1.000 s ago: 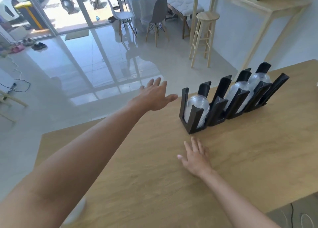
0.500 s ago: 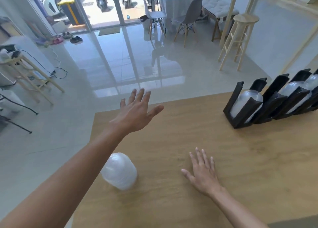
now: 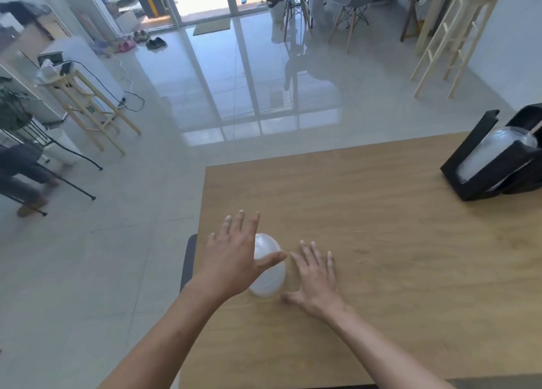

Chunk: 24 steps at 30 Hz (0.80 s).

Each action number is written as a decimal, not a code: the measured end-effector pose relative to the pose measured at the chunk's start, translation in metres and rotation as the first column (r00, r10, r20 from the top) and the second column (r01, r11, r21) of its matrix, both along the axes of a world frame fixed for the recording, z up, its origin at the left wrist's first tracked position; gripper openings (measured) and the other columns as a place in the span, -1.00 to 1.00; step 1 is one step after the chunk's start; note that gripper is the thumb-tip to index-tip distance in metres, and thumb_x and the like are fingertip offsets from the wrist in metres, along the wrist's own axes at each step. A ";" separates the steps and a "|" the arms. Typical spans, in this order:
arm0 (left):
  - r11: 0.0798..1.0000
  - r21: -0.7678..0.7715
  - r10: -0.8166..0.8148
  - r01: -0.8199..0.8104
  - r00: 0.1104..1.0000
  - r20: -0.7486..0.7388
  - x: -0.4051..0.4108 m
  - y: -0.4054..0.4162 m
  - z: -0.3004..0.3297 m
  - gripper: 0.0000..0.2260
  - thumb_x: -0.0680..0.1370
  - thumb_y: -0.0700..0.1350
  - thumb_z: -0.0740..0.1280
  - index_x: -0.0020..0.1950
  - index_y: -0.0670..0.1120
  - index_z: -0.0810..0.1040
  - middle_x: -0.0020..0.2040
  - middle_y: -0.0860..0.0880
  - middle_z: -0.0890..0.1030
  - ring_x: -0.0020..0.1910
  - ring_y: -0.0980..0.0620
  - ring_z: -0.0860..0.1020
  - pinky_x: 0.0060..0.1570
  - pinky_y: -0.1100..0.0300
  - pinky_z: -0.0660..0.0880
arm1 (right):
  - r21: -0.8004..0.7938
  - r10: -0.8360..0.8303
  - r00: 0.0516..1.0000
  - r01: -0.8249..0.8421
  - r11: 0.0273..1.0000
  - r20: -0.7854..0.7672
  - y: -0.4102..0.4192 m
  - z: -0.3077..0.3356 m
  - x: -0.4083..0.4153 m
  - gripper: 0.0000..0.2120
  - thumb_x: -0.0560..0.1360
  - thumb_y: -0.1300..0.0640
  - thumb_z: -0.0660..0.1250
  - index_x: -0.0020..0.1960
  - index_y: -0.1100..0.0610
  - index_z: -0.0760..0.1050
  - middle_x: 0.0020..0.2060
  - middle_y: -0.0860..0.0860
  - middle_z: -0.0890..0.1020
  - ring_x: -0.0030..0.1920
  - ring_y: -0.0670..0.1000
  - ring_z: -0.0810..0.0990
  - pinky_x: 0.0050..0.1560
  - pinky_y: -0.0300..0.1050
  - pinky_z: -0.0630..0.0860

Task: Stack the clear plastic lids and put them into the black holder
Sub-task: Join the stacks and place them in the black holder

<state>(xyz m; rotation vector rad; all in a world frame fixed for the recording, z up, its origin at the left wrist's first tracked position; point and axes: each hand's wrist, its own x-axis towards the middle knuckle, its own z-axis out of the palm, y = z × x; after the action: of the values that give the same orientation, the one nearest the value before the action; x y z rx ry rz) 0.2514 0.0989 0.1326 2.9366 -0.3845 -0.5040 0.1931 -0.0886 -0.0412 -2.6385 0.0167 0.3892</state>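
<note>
Wood-grain table [image 3: 381,256], flat matte top, light brown, square near-left corner. Grey tiled floor [image 3: 117,271] beyond its left and far edges, glossy, reflective. Wooden stools [image 3: 457,36] and chairs [image 3: 296,4] well off on the floor, not relevant.

Black holder [image 3: 469,171] at the table's right edge, toward the far side: rigid angled slots, matte black, probably plastic. It already carries clear domed lids [image 3: 487,151] leaning in the nearest slot; further slots cut off by the frame.

Left hand [image 3: 234,256] hovers over the loose stack near the table's left edge, fingers spread and straight, grip apart, nothing clamped; thumb lies across the stack's top, contact unclear. Right hand [image 3: 316,277] just beside the stack on its right, palm down, fingers splayed, grip apart, holding nothing.

Stack of clear plastic lids [image 3: 268,280], near the left edge, between the two hands: lying on its side, nested domes, translucent white-ish, smooth and rounded. Judged: very light, thin-walled, flexes if squeezed, slick, rolls easily on its curved side, and nested lids may slide apart. Best taken from both ends, dome tip and open rim, pressing the stack together lightly, not pinching the middle.
</note>
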 end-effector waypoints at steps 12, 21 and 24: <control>0.890 -0.409 0.147 -0.201 0.976 -0.160 -0.012 0.020 -0.028 -0.05 0.40 0.39 0.51 0.66 0.20 0.12 0.57 0.06 0.30 0.41 0.12 0.36 0.27 0.15 0.36 | 0.016 0.010 0.993 -0.012 1.000 0.116 0.040 -0.006 -0.003 0.12 0.28 -0.60 0.27 0.66 -0.01 0.18 0.71 -0.07 0.07 0.70 0.01 -0.26 0.56 0.35 -0.46; 0.818 -0.506 0.220 -0.273 0.962 -0.163 -0.004 0.031 -0.028 -0.11 0.32 0.44 0.50 0.56 0.18 0.28 0.42 0.09 0.45 0.32 0.10 0.45 0.24 0.10 0.45 | 0.128 -0.089 0.973 0.062 0.990 0.214 0.031 0.002 -0.004 -0.04 0.28 -0.42 0.38 0.55 0.03 0.33 0.36 -0.07 0.50 0.48 0.05 0.40 0.66 0.19 -0.05; 0.799 -0.519 0.242 -0.305 0.952 -0.187 -0.001 0.029 -0.029 -0.11 0.30 0.45 0.50 0.54 0.17 0.31 0.37 0.09 0.46 0.29 0.07 0.47 0.20 0.13 0.44 | 0.106 -0.089 0.975 0.068 0.992 0.205 0.028 0.006 0.000 -0.04 0.26 -0.43 0.36 0.55 0.01 0.34 0.29 -0.07 0.52 0.38 0.07 0.44 0.61 0.11 0.08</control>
<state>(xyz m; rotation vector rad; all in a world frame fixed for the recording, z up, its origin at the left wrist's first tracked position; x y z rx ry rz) 0.2499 0.1280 0.1038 2.3400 -0.0604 -0.4273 0.1927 -0.0610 -0.0355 -2.5578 0.0333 0.0820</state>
